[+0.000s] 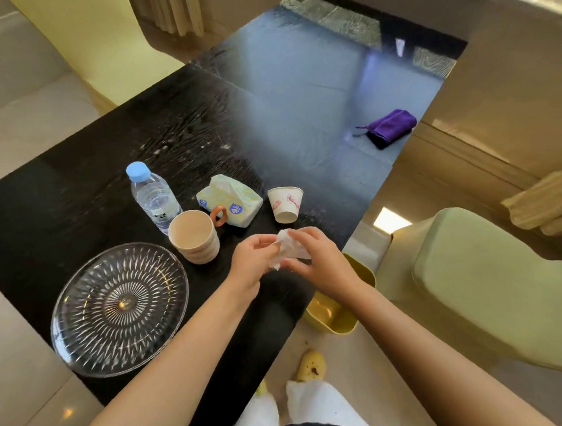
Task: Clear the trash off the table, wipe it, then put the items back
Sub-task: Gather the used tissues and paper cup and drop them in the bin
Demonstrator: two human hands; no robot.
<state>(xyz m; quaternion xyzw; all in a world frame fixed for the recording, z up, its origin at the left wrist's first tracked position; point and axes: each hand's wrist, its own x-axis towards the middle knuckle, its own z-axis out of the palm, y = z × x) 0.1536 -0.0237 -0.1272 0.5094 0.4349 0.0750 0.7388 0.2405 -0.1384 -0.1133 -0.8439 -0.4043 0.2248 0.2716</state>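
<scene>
A crumpled white tissue [288, 250] is held between my left hand [251, 262] and my right hand [315, 256], just above the near right edge of the black table [83, 178]. Behind my hands stands a white paper cup [285, 203] with pink marks. To its left lies a soft tissue pack [231, 199]. A beige mug [194, 236] with an orange handle, a water bottle [153, 196] with a blue cap and a clear glass plate [119, 308] sit on the left part of the table. A folded purple cloth [391, 127] lies at the far right edge.
A yellow bin [331, 311] stands on the floor under the table's right edge, below my right wrist. A pale green seat [494, 285] is to the right, a beige sofa [19, 97] to the left. My feet in yellow slippers [312, 365] are beside the table.
</scene>
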